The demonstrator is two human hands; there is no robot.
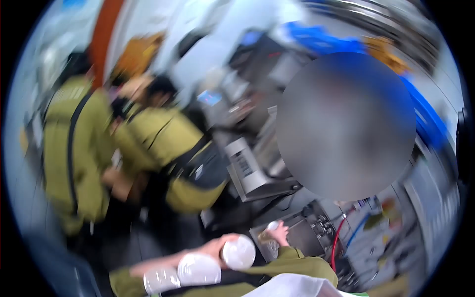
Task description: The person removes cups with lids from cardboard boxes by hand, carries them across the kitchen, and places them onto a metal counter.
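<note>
My left arm lies bent across the bottom of the view, and my left hand [220,245] curls round a container with a round white lid [239,252]. Two more white-lidded containers, one round-topped [199,270] and one clear-looking [162,280], rest in a row along the forearm. Further right, my right hand [281,232] is closed on a small thing with a round white top [272,225] and a brownish lower part. Its kind is too blurred to tell. That hand is over a metal tray or counter section [303,237].
Two people in olive jackets, one farther left [84,148] and one bending [173,133], stand at the left. A steel machine [247,166] is mid-view. Red [338,237] and blue [357,230] hoses run at the right. A grey blurred disc covers the upper right.
</note>
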